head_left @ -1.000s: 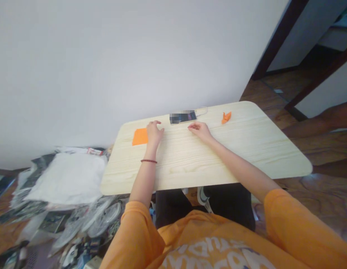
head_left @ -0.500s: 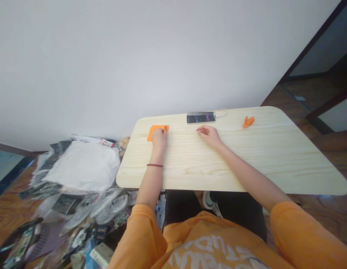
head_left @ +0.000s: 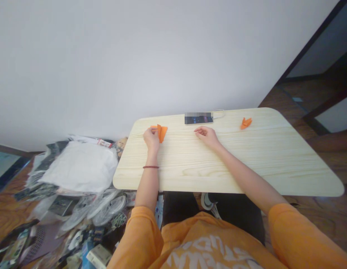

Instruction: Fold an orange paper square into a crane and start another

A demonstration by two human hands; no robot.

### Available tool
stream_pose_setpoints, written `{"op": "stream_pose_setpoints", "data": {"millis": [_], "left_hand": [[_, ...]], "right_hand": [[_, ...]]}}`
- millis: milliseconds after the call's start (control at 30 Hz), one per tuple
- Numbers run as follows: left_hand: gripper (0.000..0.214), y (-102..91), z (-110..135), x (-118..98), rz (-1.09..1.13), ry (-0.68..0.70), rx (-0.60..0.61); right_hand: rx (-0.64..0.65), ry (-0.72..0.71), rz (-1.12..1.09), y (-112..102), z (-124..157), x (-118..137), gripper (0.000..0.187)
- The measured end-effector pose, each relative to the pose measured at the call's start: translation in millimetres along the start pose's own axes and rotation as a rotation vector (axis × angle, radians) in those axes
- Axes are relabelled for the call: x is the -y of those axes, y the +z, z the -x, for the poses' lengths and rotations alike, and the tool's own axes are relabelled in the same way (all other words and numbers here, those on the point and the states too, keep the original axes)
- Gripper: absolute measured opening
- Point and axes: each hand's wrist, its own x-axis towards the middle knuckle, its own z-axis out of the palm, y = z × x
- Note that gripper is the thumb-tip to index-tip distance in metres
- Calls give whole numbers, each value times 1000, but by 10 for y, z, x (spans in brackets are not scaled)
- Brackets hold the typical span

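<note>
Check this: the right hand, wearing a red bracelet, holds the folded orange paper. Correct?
No: that is the left hand, not the right hand; the head view shows it, red bracelet on its wrist, holding the folded orange paper.

Your bare left hand (head_left: pixel 151 137), fingers pinched together, sits near the far edge at left; your bare right hand (head_left: pixel 207 136) rests palm-down, fingers loosely curled, at right.

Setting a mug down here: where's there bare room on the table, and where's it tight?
The pale wood table is bare right of the right forearm, below the small orange folded piece. Another patch lies between the left hand and right hand, below the phone. It is crowded along the back edge and at the left hand, which holds folded orange paper.
</note>
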Motion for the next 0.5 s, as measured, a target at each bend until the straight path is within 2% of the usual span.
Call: {"op": "stream_pose_setpoints", "data": {"millis": [167, 300, 500], "left_hand": [[18, -60, 2, -53, 49, -79, -16], [14, -102, -15, -60, 61, -103, -24], [20, -106, -35, -14, 120, -111, -63]], "right_hand": [[-1, 14, -4, 3, -3, 23, 22], [2, 8, -9, 7, -1, 17, 22], [5, 8, -15, 6, -7, 0, 21]]}}
